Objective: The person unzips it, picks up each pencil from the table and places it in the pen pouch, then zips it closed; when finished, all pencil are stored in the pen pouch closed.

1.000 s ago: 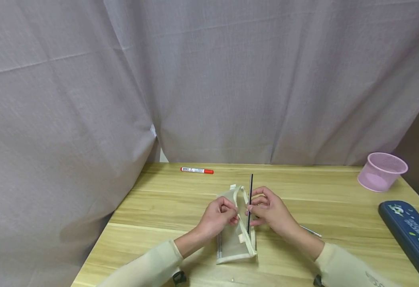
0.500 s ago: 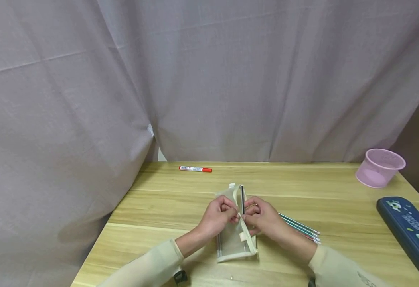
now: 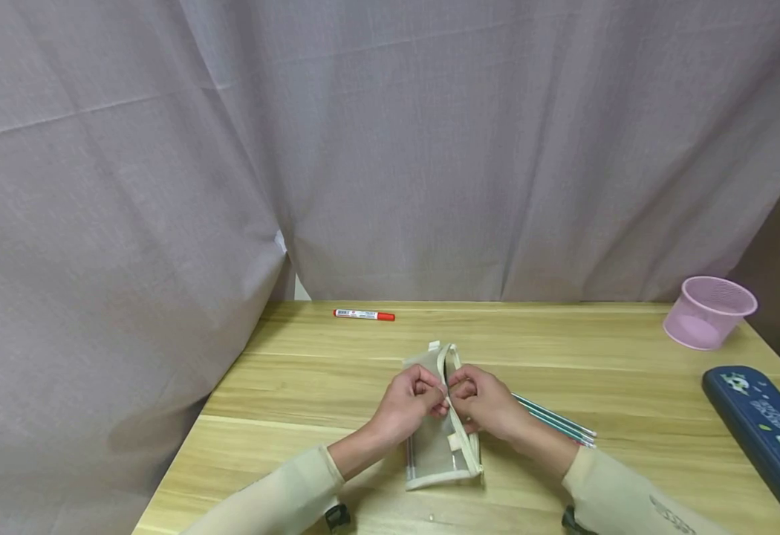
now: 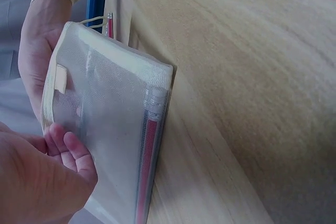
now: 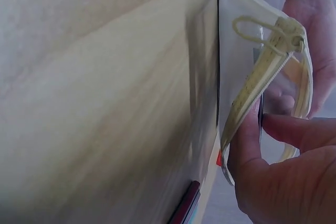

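Note:
A see-through mesh pencil pouch point(image 3: 430, 453) with cream trim stands on the table, its zip mouth spread. My left hand point(image 3: 406, 401) pinches the near rim of that mouth. My right hand point(image 3: 486, 405) reaches into the mouth, thumb and finger pinching a slim black pencil point(image 5: 261, 111) that is mostly hidden inside the pouch. Through the mesh, a red pencil point(image 4: 147, 166) lies along the bottom of the pouch in the left wrist view. Several green pencils point(image 3: 557, 421) lie on the table beside my right forearm, partly covered by it.
A red and white marker point(image 3: 363, 315) lies near the back edge of the table. To the right stand a pink mesh pen cup point(image 3: 700, 319) and a dark blue pencil case point(image 3: 761, 438) with cartoon prints. A grey curtain point(image 3: 390, 148) hangs behind the table.
My right hand has lowered the black pencil from above the rim down into the pouch and moved slightly left. More of the green pencils show. My left hand keeps its pinch on the rim.

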{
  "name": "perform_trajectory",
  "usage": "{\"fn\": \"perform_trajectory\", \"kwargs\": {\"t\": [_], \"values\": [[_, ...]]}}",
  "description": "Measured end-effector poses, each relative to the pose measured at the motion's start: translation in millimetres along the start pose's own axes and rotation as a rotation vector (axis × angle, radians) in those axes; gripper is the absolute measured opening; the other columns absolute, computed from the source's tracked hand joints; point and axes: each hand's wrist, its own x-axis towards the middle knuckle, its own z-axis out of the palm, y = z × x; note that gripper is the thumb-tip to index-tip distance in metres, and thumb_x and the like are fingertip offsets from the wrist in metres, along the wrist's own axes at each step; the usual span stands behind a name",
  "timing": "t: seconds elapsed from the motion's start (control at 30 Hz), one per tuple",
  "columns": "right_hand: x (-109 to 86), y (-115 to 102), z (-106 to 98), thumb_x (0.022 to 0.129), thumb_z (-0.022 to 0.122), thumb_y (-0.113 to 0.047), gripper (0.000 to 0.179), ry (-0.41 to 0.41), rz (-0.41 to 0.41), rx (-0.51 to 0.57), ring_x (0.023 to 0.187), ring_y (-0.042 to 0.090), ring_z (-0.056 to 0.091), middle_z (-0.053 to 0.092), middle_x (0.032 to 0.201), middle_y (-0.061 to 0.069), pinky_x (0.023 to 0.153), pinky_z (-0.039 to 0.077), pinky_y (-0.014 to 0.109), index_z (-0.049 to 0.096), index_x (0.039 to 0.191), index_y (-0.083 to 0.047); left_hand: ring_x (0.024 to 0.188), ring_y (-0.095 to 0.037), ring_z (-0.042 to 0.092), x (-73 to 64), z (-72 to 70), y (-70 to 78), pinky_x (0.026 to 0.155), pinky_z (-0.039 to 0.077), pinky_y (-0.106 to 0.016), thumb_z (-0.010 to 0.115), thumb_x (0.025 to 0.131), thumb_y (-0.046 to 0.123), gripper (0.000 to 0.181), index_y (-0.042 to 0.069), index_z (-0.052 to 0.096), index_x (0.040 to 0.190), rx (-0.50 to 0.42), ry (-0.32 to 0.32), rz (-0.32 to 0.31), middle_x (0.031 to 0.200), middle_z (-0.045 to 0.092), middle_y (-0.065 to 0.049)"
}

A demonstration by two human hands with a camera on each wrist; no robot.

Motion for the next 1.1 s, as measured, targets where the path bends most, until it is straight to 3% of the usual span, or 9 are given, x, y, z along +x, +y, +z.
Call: {"fn": "perform_trajectory", "kwargs": {"t": [0.23, 0.5, 0.67, 0.93, 1.1], "values": [[0.4, 1, 2, 0.097, 0.059, 0.003, 0.03, -0.006, -0.012, -0.016, 0.086, 0.019, 0.068, 0.072, 0.1, 0.014, 0.06, 0.06, 0.034, 0.056, 0.127, 0.002, 0.073, -0.009, 0.068, -0.1, -0.6, 0.7, 0.075, 0.064, -0.024, 0.063, 0.098, -0.003, 0.009, -0.004, 0.059, 0.107, 0.0, -0.002, 0.0, 0.082, 0.067, -0.005], [-4.1, -3, -9, 0.1, 0.063, -0.002, 0.031, 0.039, -0.031, -0.032, 0.074, 0.022, 0.072, 0.071, 0.098, 0.016, 0.061, 0.066, 0.041, 0.055, 0.129, 0.002, 0.073, -0.01, 0.068, -1.5, -2.6, -0.1, 0.076, 0.065, -0.026, 0.064, 0.097, -0.002, 0.01, -0.004, 0.059, 0.107, 0.023, 0.009, 0.009, 0.084, 0.07, -0.008], [-7.4, 1, -32, 0.102, 0.065, -0.006, 0.031, 0.075, -0.084, -0.095, 0.075, 0.025, 0.074, 0.071, 0.102, 0.02, 0.06, 0.066, 0.04, 0.056, 0.131, 0.002, 0.071, -0.009, 0.068, -1.6, -3.0, -2.3, 0.074, 0.063, -0.026, 0.064, 0.096, -0.003, 0.014, -0.008, 0.059, 0.109, 0.036, 0.021, 0.019, 0.087, 0.073, -0.015], [-7.6, 21, -81, 0.104, 0.065, -0.018, 0.019, 0.156, -0.204, -0.39, 0.063, 0.019, 0.068, 0.073, 0.088, 0.011, 0.046, 0.056, 0.03, 0.066, 0.118, -0.005, 0.072, -0.009, 0.068, -0.5, -1.1, -4.2, 0.073, 0.063, -0.024, 0.065, 0.097, -0.001, 0.012, -0.006, 0.06, 0.106, 0.043, 0.015, 0.02, 0.089, 0.074, -0.018], [-8.4, 28, -106, 0.102, 0.07, -0.023, 0.019, 0.117, -0.21, -0.452, 0.062, 0.014, 0.062, 0.071, 0.085, 0.007, 0.048, 0.053, 0.028, 0.068, 0.113, -0.007, 0.072, -0.009, 0.068, 0.6, -0.7, -4.7, 0.073, 0.063, -0.025, 0.067, 0.097, 0.001, 0.013, -0.005, 0.06, 0.106, 0.034, 0.016, 0.017, 0.089, 0.073, -0.018]]}}
